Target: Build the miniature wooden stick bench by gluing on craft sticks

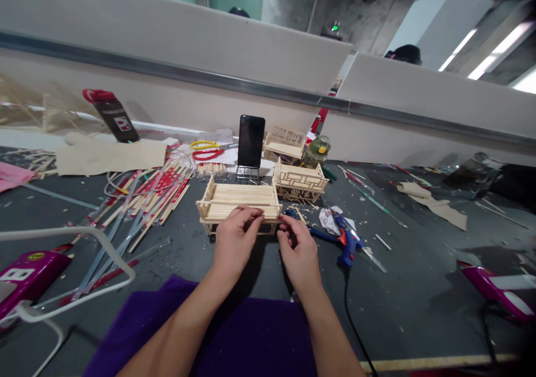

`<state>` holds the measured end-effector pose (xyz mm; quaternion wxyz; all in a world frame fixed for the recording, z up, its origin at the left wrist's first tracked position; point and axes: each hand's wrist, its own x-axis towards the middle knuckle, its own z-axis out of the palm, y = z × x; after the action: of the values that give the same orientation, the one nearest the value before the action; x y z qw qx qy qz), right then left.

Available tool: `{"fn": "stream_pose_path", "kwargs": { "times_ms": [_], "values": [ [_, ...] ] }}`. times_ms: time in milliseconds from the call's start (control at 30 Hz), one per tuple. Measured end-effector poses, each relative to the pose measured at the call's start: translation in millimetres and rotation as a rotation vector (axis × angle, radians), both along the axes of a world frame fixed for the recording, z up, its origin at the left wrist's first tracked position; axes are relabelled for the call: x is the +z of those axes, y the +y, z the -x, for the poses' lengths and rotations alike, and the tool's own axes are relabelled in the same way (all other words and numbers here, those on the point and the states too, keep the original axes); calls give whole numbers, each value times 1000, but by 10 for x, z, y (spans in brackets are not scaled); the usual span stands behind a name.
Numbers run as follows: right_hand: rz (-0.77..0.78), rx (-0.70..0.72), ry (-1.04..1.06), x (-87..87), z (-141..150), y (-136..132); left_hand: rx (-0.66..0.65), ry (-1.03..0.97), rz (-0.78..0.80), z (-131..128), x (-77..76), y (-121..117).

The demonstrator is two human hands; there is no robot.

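A small model bench (238,195) built from thin wooden sticks stands in front of me, with a slatted seat and low railed ends. My left hand (237,234) is over its front right part, thumb and forefinger pinched together near the front rail; anything between them is too small to make out. Beside the right front corner post is my right hand (300,248), its fingers curled and thumb drawn in close to the fingertips. Whatever those fingers hold is hidden. Right of this hand lies a blue hot glue gun (347,246) with a clear glue stick in its back.
Two more stick models (301,179) (285,142) stand behind. A phone (251,142) rests on a stand beside scissors (207,153). Bundled sticks (167,192) lie left, near a bottle (113,114). Magenta devices (33,276) (496,290) sit at both sides; a cord (347,310) trails forward.
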<state>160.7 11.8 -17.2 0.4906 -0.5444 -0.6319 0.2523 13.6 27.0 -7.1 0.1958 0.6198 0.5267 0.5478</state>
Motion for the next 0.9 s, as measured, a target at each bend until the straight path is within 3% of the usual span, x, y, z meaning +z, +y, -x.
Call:
{"fn": "stream_pose_path", "kwargs": {
  "times_ms": [900],
  "values": [
    [9,11,-5,15,6,-3,19,52,11,-25,33,-10]
  ]
}}
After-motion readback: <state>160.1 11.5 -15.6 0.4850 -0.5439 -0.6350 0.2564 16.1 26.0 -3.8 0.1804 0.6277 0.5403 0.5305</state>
